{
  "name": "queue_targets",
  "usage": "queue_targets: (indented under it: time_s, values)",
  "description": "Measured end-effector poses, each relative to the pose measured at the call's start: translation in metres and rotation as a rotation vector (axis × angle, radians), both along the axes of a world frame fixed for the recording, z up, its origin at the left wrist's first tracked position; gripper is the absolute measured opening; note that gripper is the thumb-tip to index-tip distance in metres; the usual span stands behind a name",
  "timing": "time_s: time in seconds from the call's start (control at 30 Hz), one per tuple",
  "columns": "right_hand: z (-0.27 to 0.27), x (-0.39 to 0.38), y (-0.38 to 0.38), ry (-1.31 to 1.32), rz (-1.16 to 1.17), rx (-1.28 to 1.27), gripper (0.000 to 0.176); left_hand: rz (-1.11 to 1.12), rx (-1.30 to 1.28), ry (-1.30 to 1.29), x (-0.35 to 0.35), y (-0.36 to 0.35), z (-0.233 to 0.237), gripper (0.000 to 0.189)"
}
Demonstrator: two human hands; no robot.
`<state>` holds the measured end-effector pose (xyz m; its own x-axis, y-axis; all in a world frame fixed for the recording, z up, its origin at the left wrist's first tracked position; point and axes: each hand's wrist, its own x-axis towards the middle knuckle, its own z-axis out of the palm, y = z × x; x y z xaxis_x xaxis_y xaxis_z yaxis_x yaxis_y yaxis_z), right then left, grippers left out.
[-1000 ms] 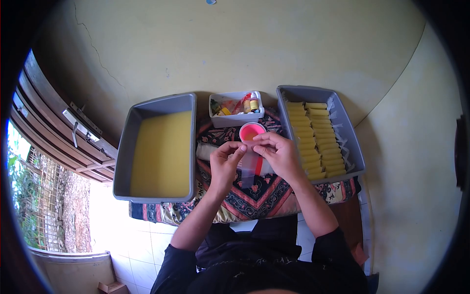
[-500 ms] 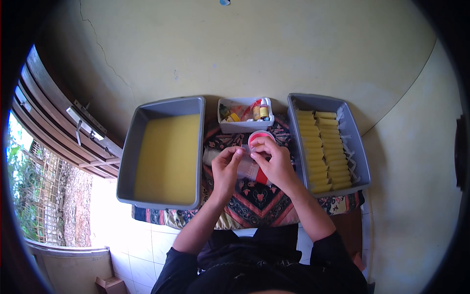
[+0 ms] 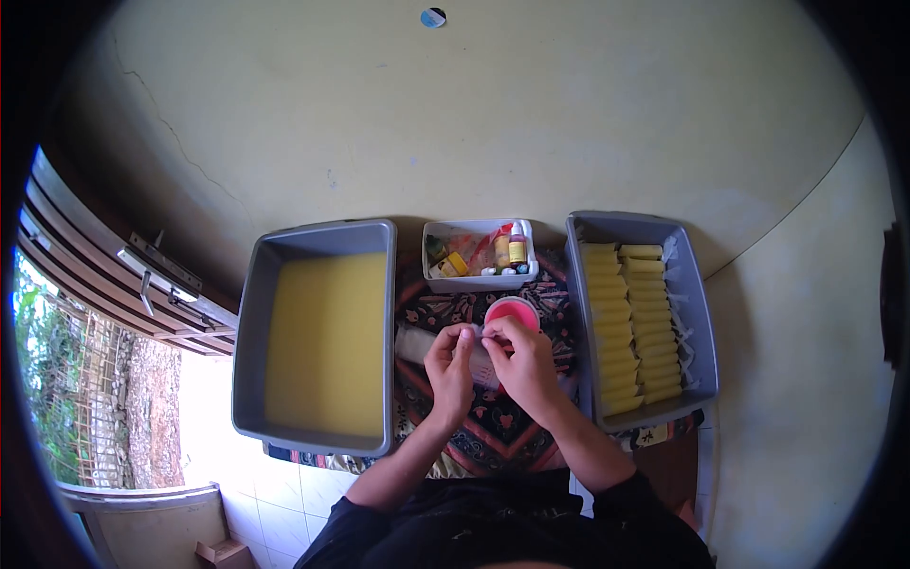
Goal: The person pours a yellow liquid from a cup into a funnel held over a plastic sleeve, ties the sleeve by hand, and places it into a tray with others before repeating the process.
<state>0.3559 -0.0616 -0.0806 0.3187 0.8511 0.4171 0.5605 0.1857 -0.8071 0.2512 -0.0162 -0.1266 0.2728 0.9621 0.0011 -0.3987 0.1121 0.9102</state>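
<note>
Plastic film (image 3: 481, 366) hangs pinched between left hand (image 3: 449, 379) and right hand (image 3: 526, 368); light, even fingertip tension should prevent tearing.

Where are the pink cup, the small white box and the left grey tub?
Pink cup (image 3: 518, 306): head view, inner wall.
White box (image 3: 464, 284): head view, front wall.
Left grey tub (image 3: 258, 341): head view, left wall.

Two grey tubs (image 3: 251, 341) (image 3: 700, 313), one white box (image 3: 479, 284), one pink cup (image 3: 517, 309).

Patterned cloth (image 3: 501, 417) bears 2 tubs (image 3: 390, 332), 1 box (image 3: 477, 284), 1 cup (image 3: 526, 308), plastic pkg (image 3: 414, 343).
</note>
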Motion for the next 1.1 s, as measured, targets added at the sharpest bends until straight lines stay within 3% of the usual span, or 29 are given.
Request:
queue_targets:
  time_s: [0.1, 0.2, 0.43, 0.77, 0.83, 1.1]
  values:
    - [-0.006, 0.005, 0.005, -0.032, -0.044, -0.038, 0.015, 0.002, 0.107, 0.133, 0.006, 0.005, -0.008, 0.01]
    - [-0.007, 0.014, 0.01, -0.06, -0.054, -0.081, 0.014, -0.011, -0.004, 0.201, 0.011, 0.008, -0.013, 0.01]
    - [0.012, 0.031, 0.011, -0.073, -0.048, -0.178, 0.007, -0.035, -0.118, 0.113, 0.021, 0.006, -0.017, 0.014]
    - [0.009, 0.032, 0.002, -0.192, -0.056, -0.102, 0.004, -0.075, -0.05, 0.011, 0.023, 0.015, -0.016, 0.017]
    - [0.01, 0.032, -0.003, -0.218, -0.02, -0.156, 0.003, -0.092, 0.093, 0.119, 0.018, 0.013, -0.017, 0.019]
    - [0.013, 0.031, -0.02, -0.306, 0.02, -0.151, 0.005, -0.125, 0.195, 0.115, 0.009, -0.004, -0.016, 0.023]
